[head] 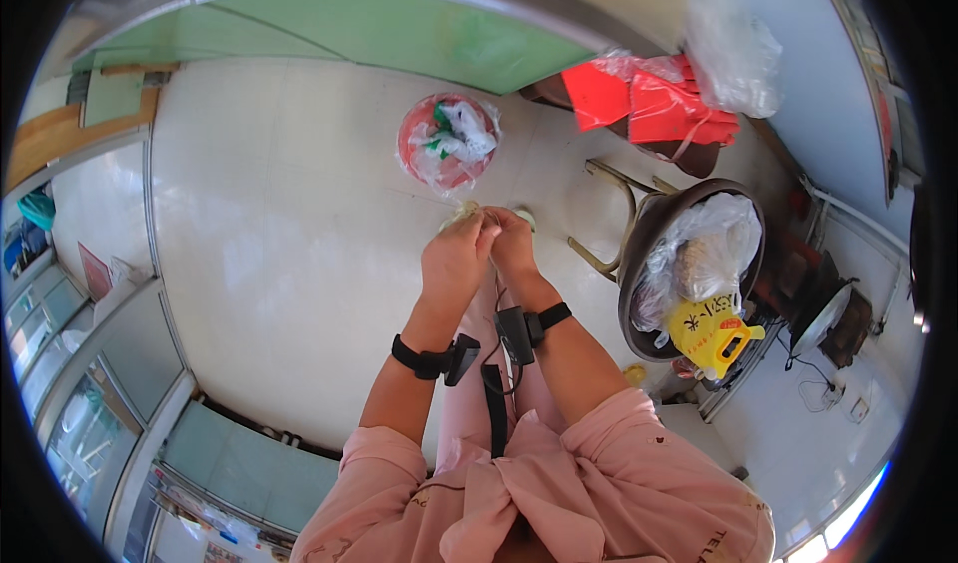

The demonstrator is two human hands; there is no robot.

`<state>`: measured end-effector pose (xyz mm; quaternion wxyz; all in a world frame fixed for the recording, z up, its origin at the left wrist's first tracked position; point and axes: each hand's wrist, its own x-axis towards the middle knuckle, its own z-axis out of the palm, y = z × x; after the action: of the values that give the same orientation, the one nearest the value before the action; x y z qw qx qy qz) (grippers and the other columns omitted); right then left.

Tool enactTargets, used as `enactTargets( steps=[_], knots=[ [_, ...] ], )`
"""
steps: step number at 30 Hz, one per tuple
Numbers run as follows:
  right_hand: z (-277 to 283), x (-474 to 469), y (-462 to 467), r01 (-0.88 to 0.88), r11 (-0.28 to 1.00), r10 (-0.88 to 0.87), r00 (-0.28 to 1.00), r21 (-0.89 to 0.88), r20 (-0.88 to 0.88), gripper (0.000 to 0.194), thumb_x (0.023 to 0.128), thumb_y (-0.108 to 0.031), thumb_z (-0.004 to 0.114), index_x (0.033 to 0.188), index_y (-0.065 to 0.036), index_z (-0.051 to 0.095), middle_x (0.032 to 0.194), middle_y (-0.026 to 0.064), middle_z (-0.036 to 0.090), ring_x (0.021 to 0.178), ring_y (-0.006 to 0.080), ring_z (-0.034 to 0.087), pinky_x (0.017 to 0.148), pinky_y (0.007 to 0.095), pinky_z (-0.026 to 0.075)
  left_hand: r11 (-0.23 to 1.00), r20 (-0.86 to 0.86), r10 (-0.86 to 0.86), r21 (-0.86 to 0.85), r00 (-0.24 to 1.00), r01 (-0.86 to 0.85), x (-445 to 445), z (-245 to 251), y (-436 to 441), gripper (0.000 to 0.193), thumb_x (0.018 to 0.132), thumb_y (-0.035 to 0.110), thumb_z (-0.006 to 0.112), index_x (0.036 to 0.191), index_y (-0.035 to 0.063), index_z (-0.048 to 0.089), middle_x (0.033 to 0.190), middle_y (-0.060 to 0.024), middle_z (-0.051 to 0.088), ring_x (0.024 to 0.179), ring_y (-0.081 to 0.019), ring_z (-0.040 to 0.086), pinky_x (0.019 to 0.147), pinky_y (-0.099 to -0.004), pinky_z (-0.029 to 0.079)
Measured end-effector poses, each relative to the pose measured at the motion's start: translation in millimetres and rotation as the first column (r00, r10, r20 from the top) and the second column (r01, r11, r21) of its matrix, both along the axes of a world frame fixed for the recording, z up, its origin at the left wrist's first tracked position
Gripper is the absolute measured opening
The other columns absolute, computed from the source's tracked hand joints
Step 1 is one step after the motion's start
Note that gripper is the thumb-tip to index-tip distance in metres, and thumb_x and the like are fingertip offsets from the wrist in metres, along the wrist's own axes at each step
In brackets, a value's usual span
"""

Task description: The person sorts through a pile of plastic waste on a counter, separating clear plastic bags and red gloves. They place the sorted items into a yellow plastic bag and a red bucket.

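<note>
My left hand (455, 256) and my right hand (511, 242) meet in front of my legs. Fingers of both hands are bent together at a small pale, yellowish item (465, 210), which shows beyond the left fingertips; its kind is too small to tell. The left hand grips it. The right thumb and fingers are pinched beside it, and what lies between them is hidden. Just beyond the hands stands a red basin (405, 140) on the floor, lined with a clear plastic bag and holding white and green plastic. Each wrist bears a black strapped device.
At right, a brown tub (627, 293) holds plastic bags and a yellow printed bag (700, 331), close to a metal-legged stool (599, 260). Red gloves (658, 110) lie over a brown container at upper right. A green-panelled counter (419, 35) spans the far side.
</note>
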<state>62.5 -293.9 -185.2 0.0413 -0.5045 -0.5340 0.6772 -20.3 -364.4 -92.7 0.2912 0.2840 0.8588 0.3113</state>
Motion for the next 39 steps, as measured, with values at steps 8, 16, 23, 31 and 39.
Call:
enactTargets(
  steps=[8,16,23,31,39],
  knots=[
    [-110.1,-37.9,19.2,-0.146,0.965,0.131,0.988,0.216,0.083,0.016,0.084,-0.012,0.064,0.093,-0.002,0.072,0.079,0.0128,0.069,0.071,0.0213,0.065,0.065,0.0325,0.051,0.965,-0.39,0.166,0.254,0.906,-0.067,-9.5,-111.0,-21.1,0.022,0.083,0.005,0.064,0.105,0.0038,0.067,0.097,-0.0117,0.069,0.089,-0.0297,0.067,0.074,-0.0371,0.055],
    [-213.3,-83.9,89.6,-0.485,0.338,0.402,0.849,0.807,0.342,0.012,0.077,-0.012,0.067,0.088,-0.009,0.069,0.1,0.0131,0.059,0.085,0.034,0.062,0.072,0.0452,0.05,0.945,-0.262,0.1,-0.277,0.96,-0.174,-43.2,-255.8,-30.2,0.05,0.084,0.009,0.063,0.132,0.0099,0.047,0.114,-0.0158,0.058,0.086,-0.0352,0.066,0.073,-0.0423,0.055],
    [-260.7,-122.7,78.1,-0.759,0.379,0.6,0.637,0.529,0.484,0.025,0.08,-0.014,0.069,0.096,-0.009,0.051,0.09,0.0145,0.063,0.086,0.0382,0.063,0.071,0.048,0.049,0.945,-0.016,0.296,-0.144,0.955,-0.295,-74.7,-347.0,8.2,0.031,0.085,0.008,0.056,0.115,0.0057,0.05,0.105,-0.0211,0.062,0.09,-0.0416,0.064,0.074,-0.0491,0.053],
    [-327.0,-159.1,71.8,-0.927,0.122,0.641,0.347,0.355,0.685,0.031,0.094,-0.016,0.039,0.101,-0.003,0.066,0.103,0.0222,0.066,0.095,0.0403,0.064,0.082,0.048,0.051,0.824,0.343,0.532,-0.42,0.774,-0.38,-122.2,-424.1,41.5,0.028,0.095,0.015,0.044,0.117,0.0008,0.053,0.112,-0.0223,0.063,0.101,-0.0405,0.063,0.083,-0.0485,0.052],
    [-330.4,-149.3,77.0,-0.988,-0.014,0.733,0.093,0.152,0.674,0.03,0.088,-0.016,0.051,0.109,0.001,0.065,0.113,0.0255,0.063,0.106,0.0391,0.062,0.092,0.0476,0.048,0.98,0.289,0.058,-0.198,0.956,0.001,-109.8,-445.9,28.1,0.049,0.09,0.018,0.052,0.135,0.0007,0.042,0.12,-0.0279,0.06,0.109,-0.0424,0.06,0.086,-0.0486,0.05]
  ],
)
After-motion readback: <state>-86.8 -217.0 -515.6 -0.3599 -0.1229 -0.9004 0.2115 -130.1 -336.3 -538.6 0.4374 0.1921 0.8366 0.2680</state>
